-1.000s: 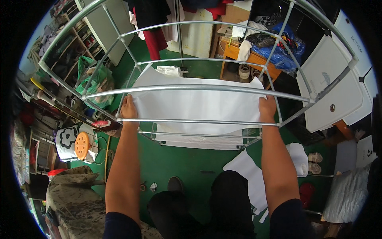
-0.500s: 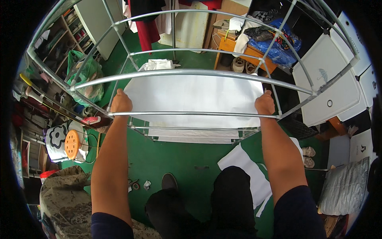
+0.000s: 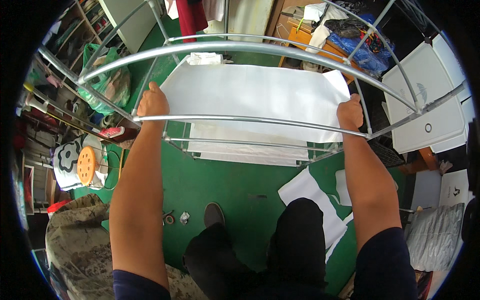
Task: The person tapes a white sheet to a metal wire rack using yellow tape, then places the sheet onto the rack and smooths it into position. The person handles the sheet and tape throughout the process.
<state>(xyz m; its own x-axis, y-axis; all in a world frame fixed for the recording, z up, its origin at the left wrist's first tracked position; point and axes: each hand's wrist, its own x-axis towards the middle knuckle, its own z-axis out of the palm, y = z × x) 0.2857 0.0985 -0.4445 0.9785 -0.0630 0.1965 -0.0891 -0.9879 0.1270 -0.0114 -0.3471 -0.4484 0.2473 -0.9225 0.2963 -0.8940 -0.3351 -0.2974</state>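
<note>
A wide white sheet [image 3: 255,90] stretches between my hands, inside a frame of grey metal tubes [image 3: 250,119]. My left hand [image 3: 153,101] is closed on the sheet's left edge, beside the frame's left upright. At the opposite edge my right hand [image 3: 351,112] grips the sheet, its fingers curled next to the right upright. The sheet's far right corner [image 3: 336,79] is bent up. Below it, a second white panel [image 3: 250,149] lies across the lower tubes. One curved upper tube [image 3: 240,46] passes above and beyond the sheet.
White cut pieces [image 3: 317,202] lie on the green floor [image 3: 235,185] by my right knee. At left are an orange-topped stool [image 3: 86,165] and a green plastic bag [image 3: 107,82]. White storage boxes [image 3: 425,100] stand right; a wooden desk [image 3: 302,37] holds clutter behind.
Both hands and the sheet sit higher in the picture, and the hands are slightly farther apart. The sheet's far right corner now stands bent up. The view has shifted down; the grip is unchanged.
</note>
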